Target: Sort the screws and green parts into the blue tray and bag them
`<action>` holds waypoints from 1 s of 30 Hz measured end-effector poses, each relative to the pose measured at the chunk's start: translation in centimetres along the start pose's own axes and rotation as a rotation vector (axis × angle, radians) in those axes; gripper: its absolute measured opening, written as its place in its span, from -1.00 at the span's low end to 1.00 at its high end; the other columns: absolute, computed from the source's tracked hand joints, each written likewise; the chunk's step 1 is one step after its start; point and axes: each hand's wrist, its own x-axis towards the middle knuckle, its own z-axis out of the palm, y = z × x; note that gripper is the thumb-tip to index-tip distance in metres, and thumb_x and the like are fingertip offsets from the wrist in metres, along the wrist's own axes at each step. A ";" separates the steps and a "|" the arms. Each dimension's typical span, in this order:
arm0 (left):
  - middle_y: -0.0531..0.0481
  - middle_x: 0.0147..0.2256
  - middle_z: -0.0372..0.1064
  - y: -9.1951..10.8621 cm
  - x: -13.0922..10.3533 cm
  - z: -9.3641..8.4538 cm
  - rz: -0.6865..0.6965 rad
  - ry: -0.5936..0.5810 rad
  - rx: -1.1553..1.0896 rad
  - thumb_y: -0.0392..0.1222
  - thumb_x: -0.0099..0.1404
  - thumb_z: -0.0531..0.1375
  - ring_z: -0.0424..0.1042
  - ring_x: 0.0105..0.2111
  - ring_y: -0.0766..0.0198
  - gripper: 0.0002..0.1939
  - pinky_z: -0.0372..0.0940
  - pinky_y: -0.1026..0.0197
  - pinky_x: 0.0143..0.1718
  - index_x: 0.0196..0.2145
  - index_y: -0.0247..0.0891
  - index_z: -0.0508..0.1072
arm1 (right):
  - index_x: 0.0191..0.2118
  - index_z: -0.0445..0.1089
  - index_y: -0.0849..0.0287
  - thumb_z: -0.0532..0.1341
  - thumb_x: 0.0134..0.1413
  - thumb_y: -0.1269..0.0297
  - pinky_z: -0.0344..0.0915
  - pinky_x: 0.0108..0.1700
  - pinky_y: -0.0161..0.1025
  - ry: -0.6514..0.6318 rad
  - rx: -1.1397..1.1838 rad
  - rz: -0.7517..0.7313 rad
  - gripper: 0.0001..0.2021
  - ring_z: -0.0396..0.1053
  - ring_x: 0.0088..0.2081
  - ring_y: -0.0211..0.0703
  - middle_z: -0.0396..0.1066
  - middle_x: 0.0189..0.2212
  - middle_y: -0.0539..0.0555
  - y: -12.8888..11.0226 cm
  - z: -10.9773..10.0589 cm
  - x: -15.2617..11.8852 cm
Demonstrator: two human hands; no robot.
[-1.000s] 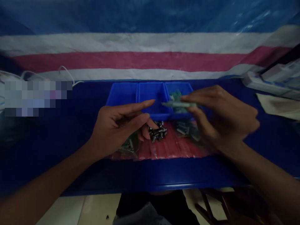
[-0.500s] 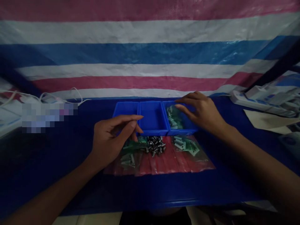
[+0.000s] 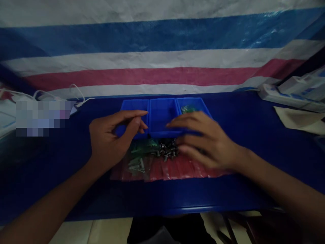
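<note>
My left hand (image 3: 111,135) hovers at the left blue bin (image 3: 135,104), fingers apart and nothing seen between them. Over the right side of the red plastic sheet (image 3: 175,169) is my right hand (image 3: 205,139), slightly blurred, its fingers spread and holding nothing visible. Dark screws (image 3: 166,150) lie in a loose pile between the hands. A clear bag of pale pieces (image 3: 137,165) rests on the sheet's left part. The middle bin (image 3: 162,115) shows nothing inside. In the right bin sits a greenish bag (image 3: 188,109), partly hidden by my right hand.
White cables (image 3: 78,95) and a blurred-out item are at the left of the blue table (image 3: 177,198). A power strip (image 3: 276,96) and a beige sheet (image 3: 299,118) lie at the right. A striped tarp hangs behind.
My right hand has moved from the right bin down and left over the sheet, its fingers spreading and covering the right bag. My left hand keeps nearly the same pose. The view has tilted down.
</note>
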 end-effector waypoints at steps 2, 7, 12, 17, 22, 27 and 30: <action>0.19 -0.36 0.64 0.0 0.0 0.1 -0.004 0.022 -0.002 -0.12 0.50 0.34 0.62 -0.39 0.27 -0.86 0.60 0.15 -0.26 -0.11 0.09 0.73 | -0.10 0.66 0.19 0.10 0.59 0.04 0.54 0.14 0.09 -0.037 0.072 -0.059 -0.57 0.53 0.21 0.16 0.61 0.19 0.28 -2.2 0.7 0.8; 0.18 -0.33 0.65 -0.1 -0.3 0.2 0.037 0.002 0.051 -0.11 0.55 0.31 0.62 -0.37 0.26 -0.85 0.59 0.12 -0.26 -0.06 0.00 0.72 | 0.04 0.63 0.44 0.16 0.58 0.14 0.62 0.10 0.08 0.004 0.052 -0.056 -0.57 0.62 0.13 0.21 0.69 0.05 0.33 -4.0 1.7 1.0; 0.09 -0.02 0.68 -0.7 -0.3 0.0 0.415 0.053 0.322 -0.31 0.50 0.30 0.65 -0.11 0.17 -0.67 0.58 0.11 -0.12 0.13 -0.02 0.65 | 0.08 0.68 0.09 0.33 0.36 0.48 0.68 0.05 -0.06 0.303 0.300 0.325 -0.71 0.69 0.00 -0.01 0.70 0.03 0.15 -3.5 0.2 0.7; 0.06 0.00 0.68 -0.4 -0.2 0.3 0.585 -0.017 0.390 -0.26 0.46 0.35 0.67 -0.07 0.03 -0.67 0.64 -0.05 -0.14 0.05 0.19 0.68 | -0.03 0.70 -0.10 0.46 0.23 0.45 0.71 -0.11 -0.05 0.486 0.613 0.582 -0.71 0.67 -0.14 -0.05 0.69 -0.09 0.01 -3.3 -0.2 0.8; 0.16 -0.27 0.68 1.3 -0.6 0.6 0.397 -0.064 0.228 -0.25 0.46 0.41 0.63 -0.26 0.21 -0.80 0.58 0.08 -0.22 -0.13 0.13 0.73 | -0.23 0.69 -0.12 0.46 0.23 0.42 0.54 -0.35 -0.01 0.523 0.522 0.535 -0.81 0.51 -0.33 -0.03 0.56 -0.35 0.01 -4.1 -0.2 0.9; 0.17 -0.16 0.70 1.7 -1.5 0.9 0.205 -0.199 -0.028 -0.12 0.46 0.44 0.66 -0.29 0.24 -0.78 0.60 0.13 -0.21 0.03 0.13 0.69 | -0.28 0.59 -0.10 0.42 0.29 0.36 0.61 -0.31 0.02 0.584 0.511 0.663 -0.85 0.57 -0.31 -0.02 0.58 -0.29 -0.02 -4.4 0.0 1.0; 0.15 0.00 0.67 1.2 -1.8 1.3 0.226 -0.216 0.037 -0.24 0.39 0.47 0.69 -0.16 0.15 -0.39 0.66 0.07 -0.10 0.29 0.27 0.53 | -0.22 0.54 0.01 0.38 0.32 0.44 0.61 -0.43 -0.20 0.629 0.753 0.681 -0.86 0.55 -0.51 -0.21 0.54 -0.46 -0.13 -3.7 0.5 1.3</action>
